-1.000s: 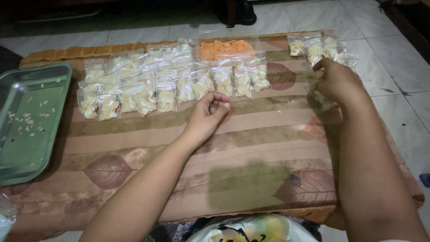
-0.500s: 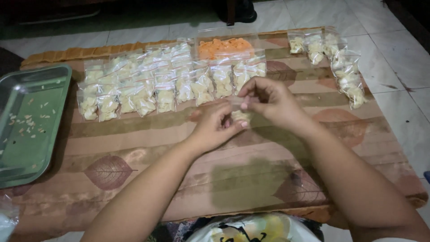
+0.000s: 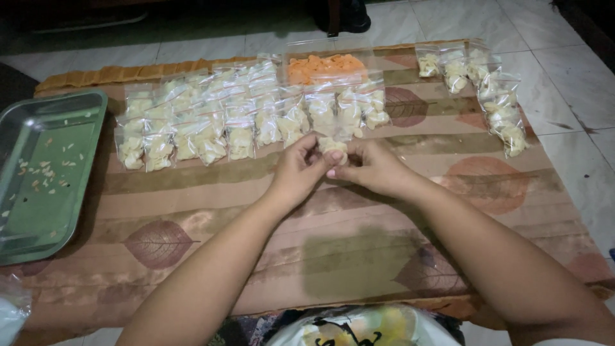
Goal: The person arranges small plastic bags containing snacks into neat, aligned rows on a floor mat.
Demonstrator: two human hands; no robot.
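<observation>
- Clear plastic, pale crackers inside: a small bag (image 3: 334,147) is pinched between both hands above the middle of the mat (image 3: 333,256), just in front of the rows of bags.
- The left hand (image 3: 300,168) grips the bag's left edge with thumb and fingertips closed on it; the right hand (image 3: 371,168) grips the right edge the same way.
- The bag looks light and soft, the film likely slippery and the crackers inside brittle; by this view the top edge, above the filling, is the safer place to hold, and a squeeze on the body could crush the contents.
- Beyond the hands, filled bags (image 3: 243,122) lie in overlapping rows across the far half of the mat, very near the fingers and easily nudged.
- One larger bag of orange crackers (image 3: 327,66) sits behind those rows.
- A separate string of bags (image 3: 500,109) runs down the mat's far right corner, well apart from the hands.
- At left a metal tray (image 3: 83,109) holds only scattered crumbs.
- A printed plastic bag (image 3: 365,327) lies at the near edge, between the forearms.
</observation>
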